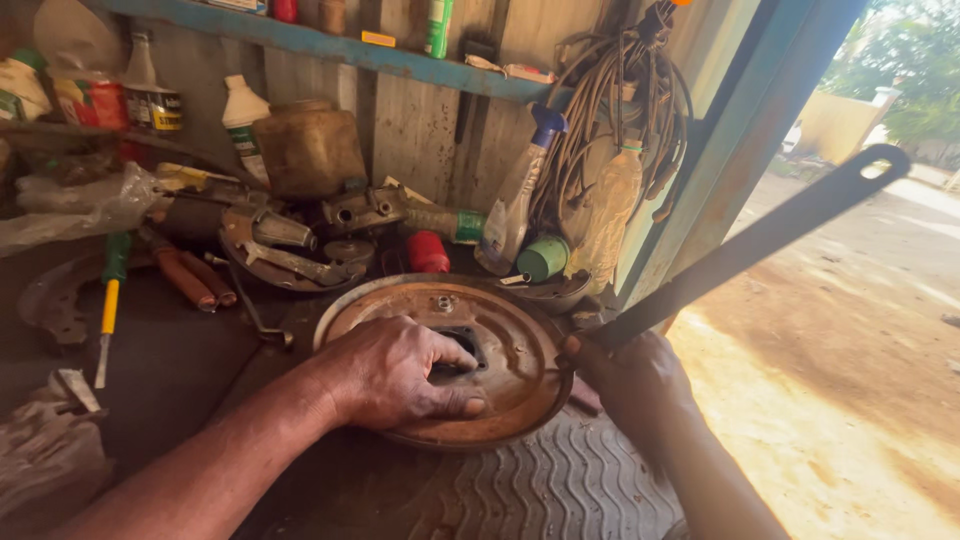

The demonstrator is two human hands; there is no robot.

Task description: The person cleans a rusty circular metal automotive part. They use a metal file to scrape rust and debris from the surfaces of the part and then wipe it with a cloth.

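Observation:
A round rusty metal plate (510, 345) lies flat on the grimy workbench, partly over a piece of tyre tread (560, 485). My left hand (400, 372) rests palm down on the plate, fingers bent at the square hole in its middle. At the plate's right rim my right hand (630, 380) is closed around the lower end of a long dark flat metal bar (760, 240). The bar slants up to the right and ends in a ring-shaped eye.
Behind the plate lie greasy metal parts (290, 245), a red cap (428, 252), a green cup (543, 258), a spray bottle (515, 200) and hanging coiled cables (610, 90). A yellow-handled screwdriver (108, 310) lies at the left. An open doorway onto sunlit ground (850, 380) is at the right.

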